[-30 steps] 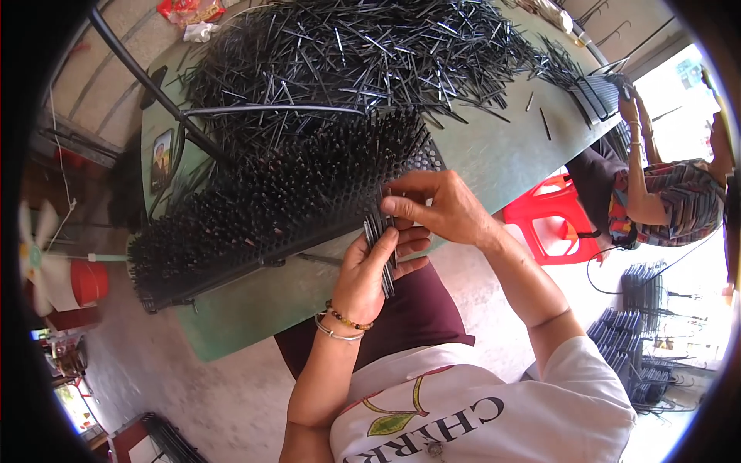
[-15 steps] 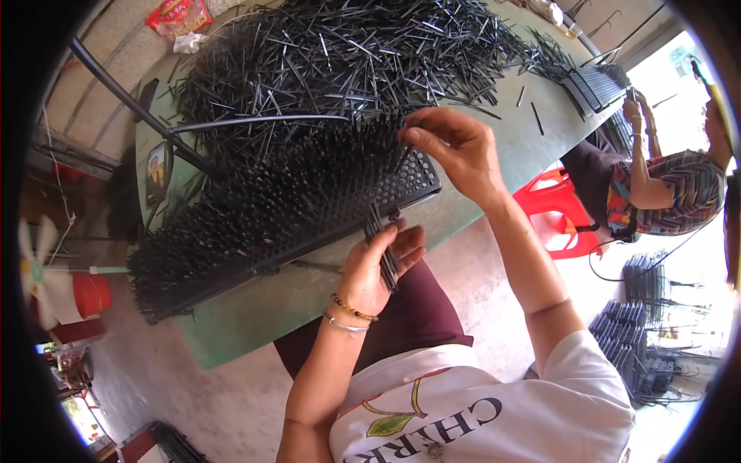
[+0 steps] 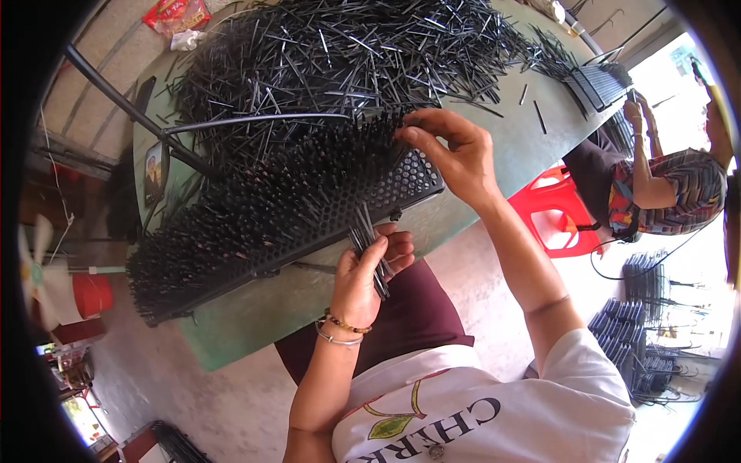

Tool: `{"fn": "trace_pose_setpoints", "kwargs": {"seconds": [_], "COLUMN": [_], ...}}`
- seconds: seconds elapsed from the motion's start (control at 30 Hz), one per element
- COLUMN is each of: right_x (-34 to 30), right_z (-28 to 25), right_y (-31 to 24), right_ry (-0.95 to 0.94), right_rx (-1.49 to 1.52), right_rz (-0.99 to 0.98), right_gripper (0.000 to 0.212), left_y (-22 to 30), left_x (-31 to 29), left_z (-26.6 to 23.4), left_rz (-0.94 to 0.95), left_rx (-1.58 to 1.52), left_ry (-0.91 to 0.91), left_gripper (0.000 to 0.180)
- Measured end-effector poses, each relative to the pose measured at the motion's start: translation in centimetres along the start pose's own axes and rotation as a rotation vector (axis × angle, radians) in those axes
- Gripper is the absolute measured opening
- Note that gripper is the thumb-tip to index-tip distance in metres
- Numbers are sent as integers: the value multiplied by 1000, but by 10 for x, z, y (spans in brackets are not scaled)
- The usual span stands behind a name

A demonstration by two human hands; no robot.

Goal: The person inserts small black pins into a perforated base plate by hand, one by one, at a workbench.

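The right hand (image 3: 451, 150) has moved up to the rack (image 3: 324, 208), pinching a rod; the left hand (image 3: 367, 270) grips spare rods (image 3: 369, 243). Seating it needs an empty hole.

A small manual assembly workshop is indicated. A green worktable (image 3: 494, 193) is covered by a heap of loose thin black rods (image 3: 332, 54). Stacked black perforated trays (image 3: 644, 347) are kept on the concrete floor (image 3: 193, 393).

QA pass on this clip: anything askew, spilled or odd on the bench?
Nothing is clearly damaged. A few black pins lie scattered apart from the big loose pile on the green table. The perforated tray overhangs the table's near edge, where its holes are unfilled.
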State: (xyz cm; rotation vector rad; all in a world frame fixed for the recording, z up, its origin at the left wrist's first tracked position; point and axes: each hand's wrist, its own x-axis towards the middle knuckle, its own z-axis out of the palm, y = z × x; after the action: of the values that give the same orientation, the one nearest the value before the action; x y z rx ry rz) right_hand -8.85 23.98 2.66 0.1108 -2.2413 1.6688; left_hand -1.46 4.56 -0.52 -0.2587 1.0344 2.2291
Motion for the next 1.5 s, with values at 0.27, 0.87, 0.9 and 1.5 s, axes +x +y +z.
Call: {"fn": "trace_pose_setpoints", "kwargs": {"seconds": [0.27, 0.87, 0.9, 1.5], "right_x": [-38, 4, 5, -29], "right_z": [8, 20, 21, -3], "right_y": [-24, 10, 12, -24], "right_ry": [-415, -36, -49, -393], "right_rx": [95, -244, -377, 129], "right_rz": [403, -269, -435, 376], "right_gripper": [25, 24, 23, 22], "left_y": [0, -4, -3, 7], "left_x": [-6, -1, -2, -4], "left_z": [3, -4, -6, 13], "left_rz": [58, 19, 19, 18], "left_rx": [79, 42, 61, 209], "left_ry": [33, 122, 105, -87], "left_gripper": [26, 21, 21, 29]}}
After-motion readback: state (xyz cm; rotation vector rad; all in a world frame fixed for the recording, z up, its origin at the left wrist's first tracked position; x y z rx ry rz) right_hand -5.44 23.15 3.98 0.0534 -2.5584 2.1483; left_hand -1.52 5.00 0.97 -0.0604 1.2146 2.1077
